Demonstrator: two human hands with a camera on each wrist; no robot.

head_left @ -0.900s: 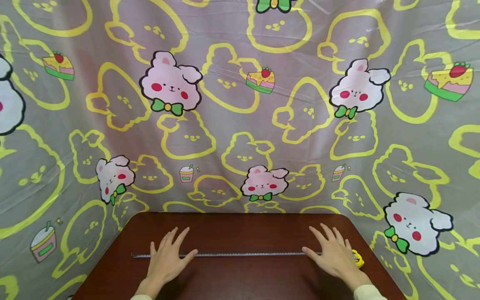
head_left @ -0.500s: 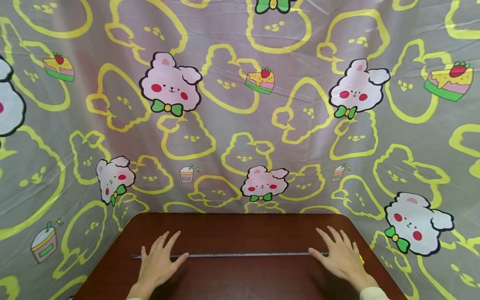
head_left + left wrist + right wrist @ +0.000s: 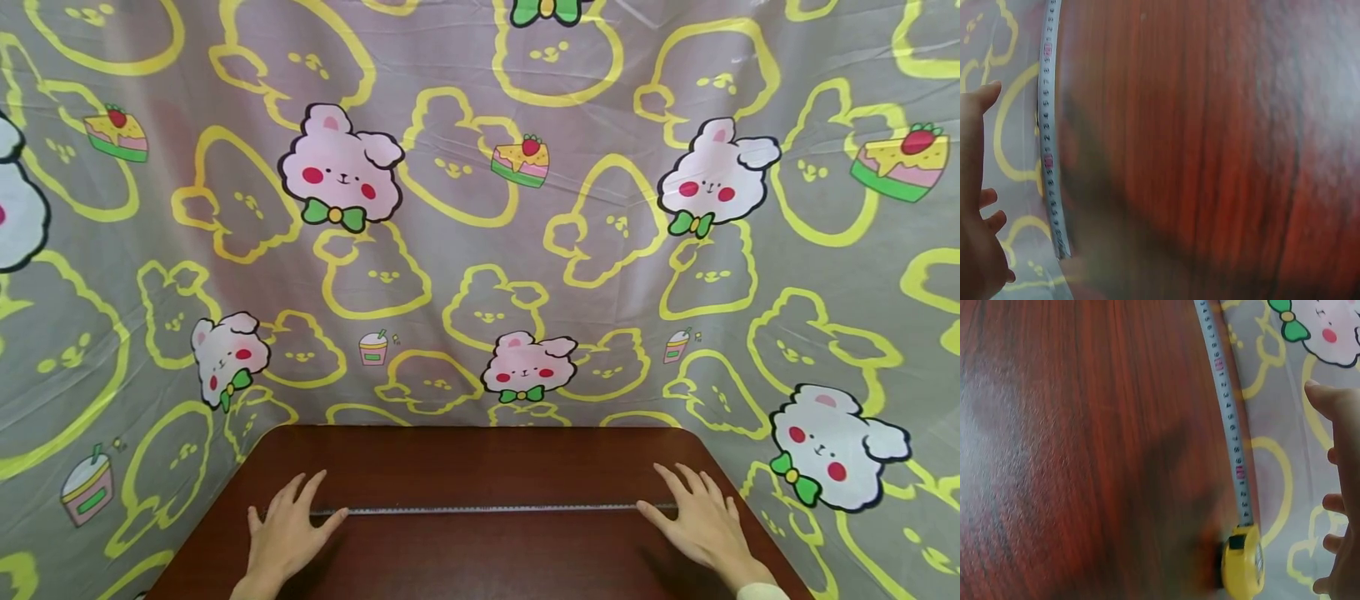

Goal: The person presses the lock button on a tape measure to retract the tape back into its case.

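A tape measure's blade (image 3: 487, 509) lies pulled out in a straight line across the brown tabletop. Over its left end is my left hand (image 3: 283, 533), fingers spread, holding nothing. My right hand (image 3: 701, 525), likewise spread, is over the other end and hides the case in the head view. The right wrist view shows that yellow case (image 3: 1244, 565) on the table with the printed blade running out of it, apart from my fingers. In the left wrist view the blade's free end (image 3: 1063, 253) lies flat, and my left hand (image 3: 979, 206) does not touch it.
The dark reddish-brown table (image 3: 480, 558) has rounded far corners. A grey curtain (image 3: 450, 242) printed with white bunnies and yellow outlines hangs behind it and along both sides.
My hands have moved apart, the left toward the left and the right toward the right. The case has gone out of sight behind the right hand in the head view. The blade stays put.
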